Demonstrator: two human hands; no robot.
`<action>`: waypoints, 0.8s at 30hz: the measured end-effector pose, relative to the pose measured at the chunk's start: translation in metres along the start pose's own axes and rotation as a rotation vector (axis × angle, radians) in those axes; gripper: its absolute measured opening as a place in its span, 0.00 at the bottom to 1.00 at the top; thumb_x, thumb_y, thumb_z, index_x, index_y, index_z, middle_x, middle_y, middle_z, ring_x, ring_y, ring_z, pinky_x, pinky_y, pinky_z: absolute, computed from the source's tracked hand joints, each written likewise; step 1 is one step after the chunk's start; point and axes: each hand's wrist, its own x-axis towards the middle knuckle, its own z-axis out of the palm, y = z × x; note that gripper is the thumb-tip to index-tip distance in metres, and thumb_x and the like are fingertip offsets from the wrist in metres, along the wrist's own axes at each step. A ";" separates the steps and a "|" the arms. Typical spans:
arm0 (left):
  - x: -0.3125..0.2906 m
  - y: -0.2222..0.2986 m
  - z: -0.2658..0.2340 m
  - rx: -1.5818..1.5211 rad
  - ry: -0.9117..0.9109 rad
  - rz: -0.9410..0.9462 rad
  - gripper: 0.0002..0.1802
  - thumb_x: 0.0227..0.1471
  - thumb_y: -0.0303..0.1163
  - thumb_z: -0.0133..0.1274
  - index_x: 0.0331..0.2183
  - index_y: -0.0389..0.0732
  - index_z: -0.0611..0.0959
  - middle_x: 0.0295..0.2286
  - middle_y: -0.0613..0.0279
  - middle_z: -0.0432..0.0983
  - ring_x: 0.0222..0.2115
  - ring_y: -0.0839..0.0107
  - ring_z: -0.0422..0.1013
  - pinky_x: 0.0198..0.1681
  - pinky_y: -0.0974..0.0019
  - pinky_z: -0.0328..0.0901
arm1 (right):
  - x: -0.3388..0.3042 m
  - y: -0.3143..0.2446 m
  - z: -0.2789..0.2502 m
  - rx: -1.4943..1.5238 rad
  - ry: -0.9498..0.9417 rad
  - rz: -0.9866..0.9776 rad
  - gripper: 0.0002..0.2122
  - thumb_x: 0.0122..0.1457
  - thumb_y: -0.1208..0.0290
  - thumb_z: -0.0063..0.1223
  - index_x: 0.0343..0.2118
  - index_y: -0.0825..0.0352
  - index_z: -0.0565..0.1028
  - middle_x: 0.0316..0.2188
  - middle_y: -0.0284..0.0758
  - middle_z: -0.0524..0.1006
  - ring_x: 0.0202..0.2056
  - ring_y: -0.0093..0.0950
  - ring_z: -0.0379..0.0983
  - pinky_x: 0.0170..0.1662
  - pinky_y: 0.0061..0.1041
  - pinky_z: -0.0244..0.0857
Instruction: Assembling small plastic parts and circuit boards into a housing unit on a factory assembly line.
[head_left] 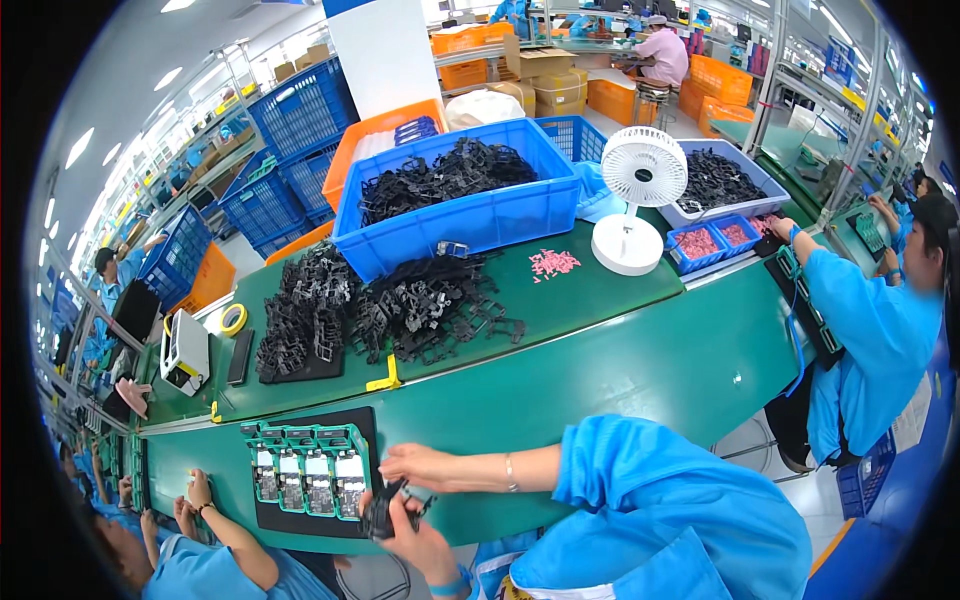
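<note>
My left hand [420,541] is closed around black plastic frame pieces [384,511], held over the near edge of the green workbench. Just above it, my right hand [418,466] points left with its fingers drawn together. Whatever may be between those fingertips is too small to make out. Beside both hands, several circuit boards in green frames [309,470] stand in a row on a black mat [275,517]. White and black parts show on the boards.
Heaps of black plastic frames [420,305] lie beyond the boards, below a blue bin [455,235] full of them. Pink pieces [553,263], a white fan [630,215] and a yellow bracket [384,375] are on the bench. Co-workers in blue sit left and right [865,320].
</note>
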 end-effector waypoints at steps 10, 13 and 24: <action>-0.029 0.027 -0.058 0.132 0.260 0.063 0.23 0.55 0.21 0.48 0.53 0.40 0.68 0.30 0.62 0.68 0.25 0.79 0.61 0.30 0.77 0.60 | 0.038 0.002 0.043 -0.295 0.324 0.047 0.11 0.58 0.68 0.47 0.33 0.74 0.67 0.16 0.34 0.71 0.14 0.22 0.66 0.14 0.21 0.59; -0.026 0.019 -0.064 0.134 0.254 0.063 0.22 0.55 0.21 0.48 0.53 0.39 0.67 0.29 0.61 0.69 0.25 0.78 0.62 0.30 0.76 0.61 | 0.031 0.000 0.045 -0.441 0.347 -0.022 0.10 0.58 0.69 0.45 0.35 0.72 0.65 0.22 0.39 0.71 0.16 0.25 0.68 0.14 0.24 0.58; -0.046 0.025 -0.032 0.181 0.162 0.054 0.21 0.56 0.24 0.49 0.52 0.41 0.68 0.33 0.60 0.69 0.27 0.76 0.63 0.33 0.73 0.63 | 0.012 -0.007 0.025 -0.638 0.277 -0.264 0.10 0.53 0.78 0.48 0.36 0.75 0.63 0.26 0.41 0.75 0.20 0.28 0.76 0.23 0.26 0.71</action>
